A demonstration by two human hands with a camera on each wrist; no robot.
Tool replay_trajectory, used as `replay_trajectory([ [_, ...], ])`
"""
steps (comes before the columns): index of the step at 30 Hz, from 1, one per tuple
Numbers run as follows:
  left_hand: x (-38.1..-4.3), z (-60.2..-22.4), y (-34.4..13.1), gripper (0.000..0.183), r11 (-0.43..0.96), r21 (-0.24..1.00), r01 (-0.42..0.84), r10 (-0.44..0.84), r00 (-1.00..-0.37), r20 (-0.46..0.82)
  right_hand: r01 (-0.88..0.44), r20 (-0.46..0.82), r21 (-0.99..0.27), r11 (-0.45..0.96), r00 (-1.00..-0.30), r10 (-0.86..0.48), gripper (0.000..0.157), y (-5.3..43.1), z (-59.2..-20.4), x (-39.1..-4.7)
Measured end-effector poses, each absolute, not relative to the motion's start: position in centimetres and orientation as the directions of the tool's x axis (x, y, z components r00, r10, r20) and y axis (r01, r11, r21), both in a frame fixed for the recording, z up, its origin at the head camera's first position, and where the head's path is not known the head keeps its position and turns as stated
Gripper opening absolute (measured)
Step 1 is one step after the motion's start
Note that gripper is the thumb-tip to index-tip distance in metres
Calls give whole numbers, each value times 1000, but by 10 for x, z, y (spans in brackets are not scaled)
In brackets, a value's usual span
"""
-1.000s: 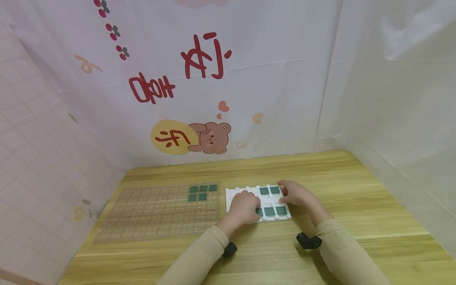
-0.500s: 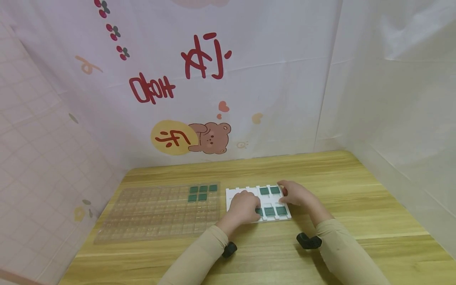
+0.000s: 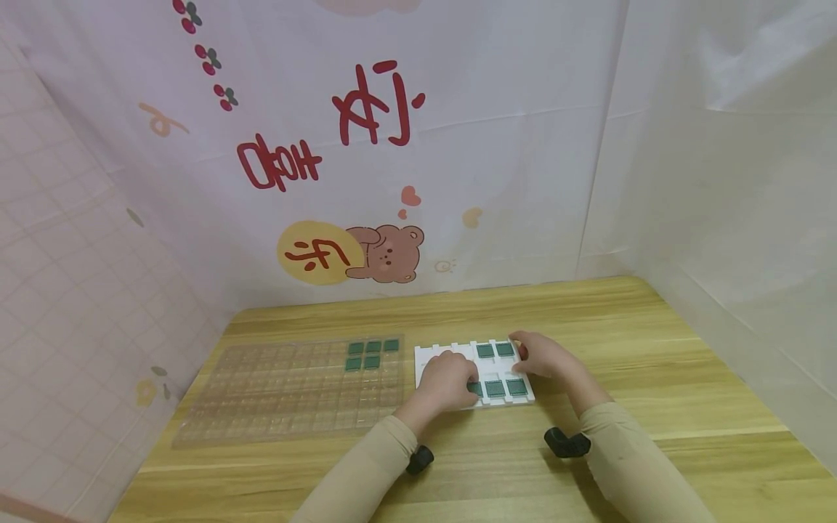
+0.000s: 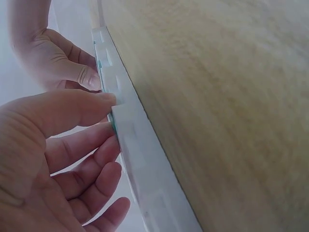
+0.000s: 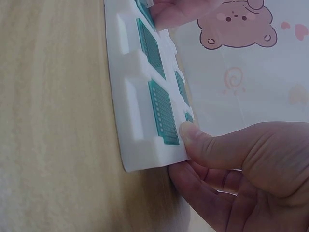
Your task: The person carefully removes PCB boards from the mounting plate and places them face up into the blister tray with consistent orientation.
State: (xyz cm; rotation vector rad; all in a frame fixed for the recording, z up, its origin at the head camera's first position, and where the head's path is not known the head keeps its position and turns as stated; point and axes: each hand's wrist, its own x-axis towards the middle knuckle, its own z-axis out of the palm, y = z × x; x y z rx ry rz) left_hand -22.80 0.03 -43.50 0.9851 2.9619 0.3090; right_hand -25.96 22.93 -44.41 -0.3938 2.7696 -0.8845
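A white plastic tray (image 3: pixel 489 369) with square slots lies on the table, several green square chips (image 3: pixel 495 388) seated in it. My left hand (image 3: pixel 447 381) is over its left part. In the left wrist view, the thumb and index finger (image 4: pixel 82 145) pinch a green chip (image 4: pixel 114 123) at the tray's near edge, mostly covered by the fingers. My right hand (image 3: pixel 541 354) grips the tray's right end, thumb (image 5: pixel 198 137) on top and the other fingers below, next to a dotted green chip (image 5: pixel 164 112). The slots under my left hand are hidden.
Left of the white tray lies a large clear plastic tray (image 3: pixel 288 392) with rows of pockets; several green chips (image 3: pixel 373 346) sit at its far right corner. White printed cloth (image 3: pixel 497 160) stands behind and along both sides of the wooden table (image 3: pixel 654 378).
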Motion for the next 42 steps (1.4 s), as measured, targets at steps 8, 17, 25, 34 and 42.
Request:
replay_trajectory([
  [8,-229,-436,0,17,784,212,583,584,-809,66,-180,-121,-596,783,-943,-309,64,229,-442,-258],
  [17,-223,-427,0,18,766,233,600,598,-797,87,-173,-129,-598,783,-943,-307,64,228,-443,-258],
  [25,-220,-424,-2,21,764,221,606,600,-794,99,-163,-135,-600,783,-944,-300,64,228,-444,-259],
  [34,-222,-420,-13,21,765,207,610,592,-792,148,-170,-127,-592,788,-946,-299,63,229,-445,-259],
  [42,-230,-414,-32,21,780,256,570,550,-821,152,-181,-123,-579,795,-945,-304,64,228,-443,-257],
])
